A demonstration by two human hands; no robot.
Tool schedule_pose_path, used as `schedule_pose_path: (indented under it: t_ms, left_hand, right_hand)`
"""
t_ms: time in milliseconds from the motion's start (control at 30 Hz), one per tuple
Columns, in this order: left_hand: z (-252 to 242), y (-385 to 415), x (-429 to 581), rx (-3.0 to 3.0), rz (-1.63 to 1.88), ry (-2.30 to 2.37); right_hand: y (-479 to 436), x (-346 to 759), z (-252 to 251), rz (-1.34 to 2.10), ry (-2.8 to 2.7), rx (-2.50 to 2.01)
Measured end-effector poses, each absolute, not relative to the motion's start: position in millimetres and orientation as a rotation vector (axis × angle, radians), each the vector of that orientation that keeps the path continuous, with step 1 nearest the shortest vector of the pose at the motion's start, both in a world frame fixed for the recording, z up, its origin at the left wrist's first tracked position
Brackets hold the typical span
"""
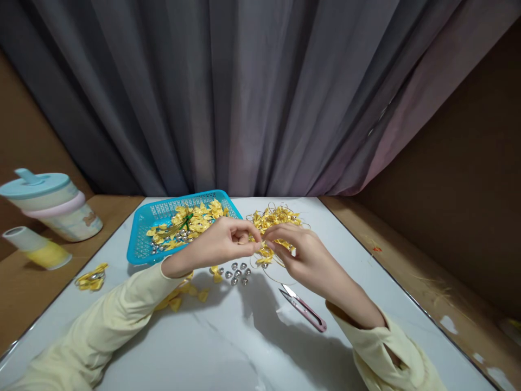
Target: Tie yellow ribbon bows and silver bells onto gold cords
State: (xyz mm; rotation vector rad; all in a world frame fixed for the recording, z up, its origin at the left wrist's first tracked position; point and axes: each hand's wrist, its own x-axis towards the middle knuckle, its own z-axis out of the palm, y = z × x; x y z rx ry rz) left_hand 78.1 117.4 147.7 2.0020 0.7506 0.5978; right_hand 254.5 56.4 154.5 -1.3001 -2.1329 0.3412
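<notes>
My left hand [223, 242] and my right hand [306, 255] meet above the table, thumb and forefinger of each pinched together, tips nearly touching. What they pinch is too small to make out. A thin gold cord [280, 282] curves below the right fingers; I cannot tell whether it is held. Behind the hands lies a pile of yellow ribbon bows [272, 217] with gold cord loops. Several small silver bells [237, 274] sit under the left wrist. Pink-handled thread snips [304, 310] rest below my right hand.
A blue plastic basket [138, 239] holds yellow bows, silver bells and a bundle of gold cords. More bows [175, 300] lie by my left forearm and at the left edge [93, 277]. A lidded cup [61, 209] and a yellow thread spool [38, 248] stand left. A curtain [244, 98] hangs behind.
</notes>
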Motion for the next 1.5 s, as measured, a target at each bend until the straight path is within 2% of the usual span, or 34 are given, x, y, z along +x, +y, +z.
schedule_pose_path:
  t_ms: [367,867,1333,1500]
  left_hand:
    - [146,121,77,2.047,0.672,0.772]
    - [147,122,78,1.599,0.542,0.638]
    - [148,122,81,1.378,0.582,0.642]
    - [148,121,83,1.458,0.645,0.674]
  right_hand:
    - [56,255,156,0.386,-2.157,-1.35]
    - [49,250,155,0.313,-2.097,-1.27]
    - [41,240,145,-0.29,-2.067,-1.254]
    - [43,239,143,-0.33,-1.981,-1.252]
